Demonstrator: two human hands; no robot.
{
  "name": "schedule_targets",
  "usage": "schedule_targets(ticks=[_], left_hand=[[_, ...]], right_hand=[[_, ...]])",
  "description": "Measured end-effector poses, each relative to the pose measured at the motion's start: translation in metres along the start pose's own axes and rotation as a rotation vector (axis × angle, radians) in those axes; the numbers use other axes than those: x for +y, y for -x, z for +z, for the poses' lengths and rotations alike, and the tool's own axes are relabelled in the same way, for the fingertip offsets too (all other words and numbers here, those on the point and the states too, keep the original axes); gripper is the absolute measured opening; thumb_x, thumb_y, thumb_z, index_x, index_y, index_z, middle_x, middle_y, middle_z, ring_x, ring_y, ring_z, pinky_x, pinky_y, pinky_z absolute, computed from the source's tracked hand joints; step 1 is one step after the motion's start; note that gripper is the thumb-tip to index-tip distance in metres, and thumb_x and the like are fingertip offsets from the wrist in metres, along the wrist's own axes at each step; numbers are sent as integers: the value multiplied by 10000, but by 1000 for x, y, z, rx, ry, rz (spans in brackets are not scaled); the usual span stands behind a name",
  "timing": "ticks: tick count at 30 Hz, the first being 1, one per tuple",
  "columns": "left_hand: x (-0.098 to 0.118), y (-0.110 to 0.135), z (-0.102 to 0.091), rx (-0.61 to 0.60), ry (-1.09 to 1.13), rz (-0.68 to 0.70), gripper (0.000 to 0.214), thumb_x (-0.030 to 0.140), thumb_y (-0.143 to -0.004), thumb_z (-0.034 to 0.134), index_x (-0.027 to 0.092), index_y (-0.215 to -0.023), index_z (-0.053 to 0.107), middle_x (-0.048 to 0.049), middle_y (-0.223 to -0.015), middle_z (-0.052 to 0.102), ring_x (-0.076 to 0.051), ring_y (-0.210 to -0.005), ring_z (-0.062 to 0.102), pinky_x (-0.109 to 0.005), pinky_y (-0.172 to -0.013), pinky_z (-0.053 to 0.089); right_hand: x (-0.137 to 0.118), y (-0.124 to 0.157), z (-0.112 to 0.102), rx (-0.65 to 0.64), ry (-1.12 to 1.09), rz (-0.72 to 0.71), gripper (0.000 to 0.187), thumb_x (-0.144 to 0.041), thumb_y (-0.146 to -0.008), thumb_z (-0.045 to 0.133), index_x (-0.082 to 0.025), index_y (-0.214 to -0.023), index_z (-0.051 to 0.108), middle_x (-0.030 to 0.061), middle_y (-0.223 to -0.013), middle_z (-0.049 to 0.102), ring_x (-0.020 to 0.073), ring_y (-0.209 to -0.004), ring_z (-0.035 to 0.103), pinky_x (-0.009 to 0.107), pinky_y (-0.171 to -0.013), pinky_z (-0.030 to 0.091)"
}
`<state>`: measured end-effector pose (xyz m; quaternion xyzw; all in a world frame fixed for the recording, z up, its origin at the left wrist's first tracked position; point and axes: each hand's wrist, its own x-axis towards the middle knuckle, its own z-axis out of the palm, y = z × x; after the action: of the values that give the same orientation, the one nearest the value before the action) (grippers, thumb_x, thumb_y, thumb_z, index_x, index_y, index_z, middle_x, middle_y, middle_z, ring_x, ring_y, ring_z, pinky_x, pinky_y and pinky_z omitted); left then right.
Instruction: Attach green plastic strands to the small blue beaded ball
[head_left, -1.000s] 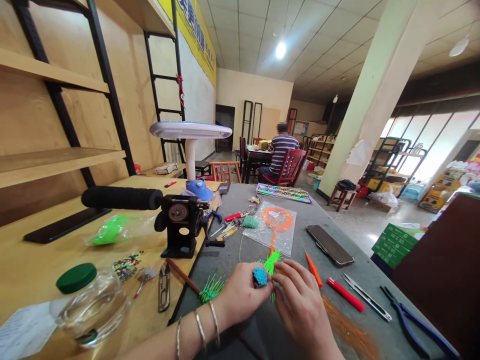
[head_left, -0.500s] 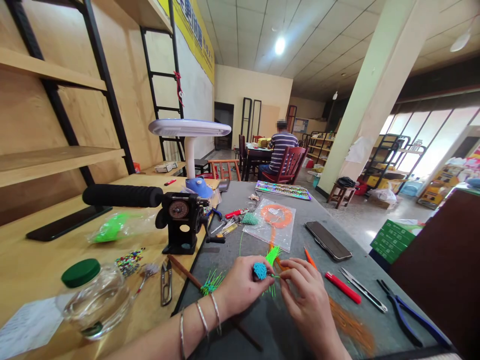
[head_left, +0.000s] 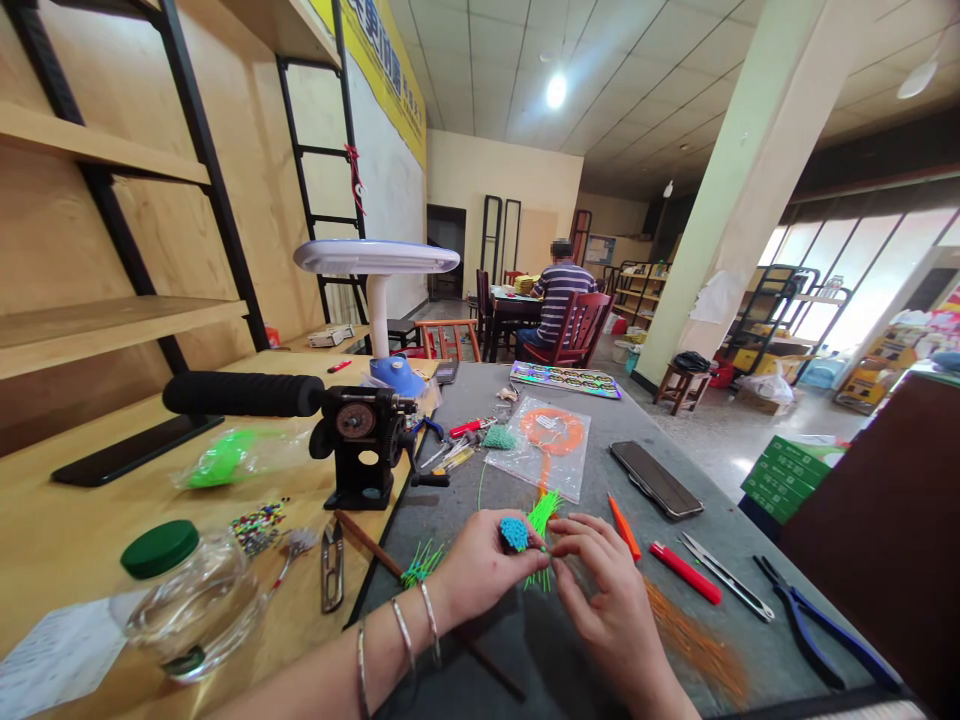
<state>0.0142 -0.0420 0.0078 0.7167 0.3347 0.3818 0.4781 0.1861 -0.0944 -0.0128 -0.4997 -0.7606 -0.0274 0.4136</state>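
My left hand [head_left: 476,572] is closed around a small blue beaded ball [head_left: 514,533], which sticks out above the fingers. My right hand [head_left: 600,585] pinches a thin green strand right beside the ball, thumb and forefinger touching. A bunch of bright green strands [head_left: 541,517] lies on the grey table just behind both hands. A second green tuft [head_left: 420,566] lies left of my left wrist, which wears metal bangles.
A black hand-crank device [head_left: 360,447] with a foam handle stands to the left. Nearby lie snips [head_left: 331,567], a glass jar with a green lid [head_left: 184,595], a phone [head_left: 655,479], a red pen [head_left: 685,572], blue pliers [head_left: 821,622], and orange strands [head_left: 694,645]. A person sits at a far table.
Both hands have shifted slightly away from me and come closer together. My right fingertips now touch the ball's side with a green strand.
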Motion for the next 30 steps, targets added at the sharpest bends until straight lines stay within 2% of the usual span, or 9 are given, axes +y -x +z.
schedule_targets(ticks=[6,11,17,22,30], left_hand=[[4,1,1,1,12,-18,156,278,-682,700,124,-709,698,-40,-683,681,-150,-657,560,-254,-648,425],[5,1,1,4,37,-9,180,304,-676,715,126,-701,701,-40,-685,680,-151,-660,567,-255,-657,430],[4,1,2,-6,42,-21,182,307,-664,713,128,-695,701,-39,-679,682,-151,-655,564,-256,-647,433],[7,1,1,-9,68,-27,191,234,-654,701,119,-806,703,-60,-784,708,-165,-731,594,-256,-691,450],[8,2,1,-16,-33,-15,126,225,-685,668,118,-736,709,-36,-695,687,-139,-652,564,-239,-650,434]], right_hand=[[3,3,2,4,-14,24,88,-188,-826,525,-244,-806,590,62,-1015,702,265,-1083,579,464,-910,466],[1,3,3,30,-52,38,123,-194,-800,552,-248,-900,599,74,-1061,690,266,-1088,577,442,-899,486],[-1,2,4,23,-111,45,100,-185,-827,512,-248,-778,571,64,-1000,702,249,-1043,598,431,-898,481],[0,4,4,14,-119,67,96,-171,-814,517,-246,-771,559,53,-995,696,236,-1026,599,425,-906,470],[0,4,3,-11,-86,61,103,-150,-787,527,-247,-763,552,37,-986,695,230,-1028,591,425,-926,452]])
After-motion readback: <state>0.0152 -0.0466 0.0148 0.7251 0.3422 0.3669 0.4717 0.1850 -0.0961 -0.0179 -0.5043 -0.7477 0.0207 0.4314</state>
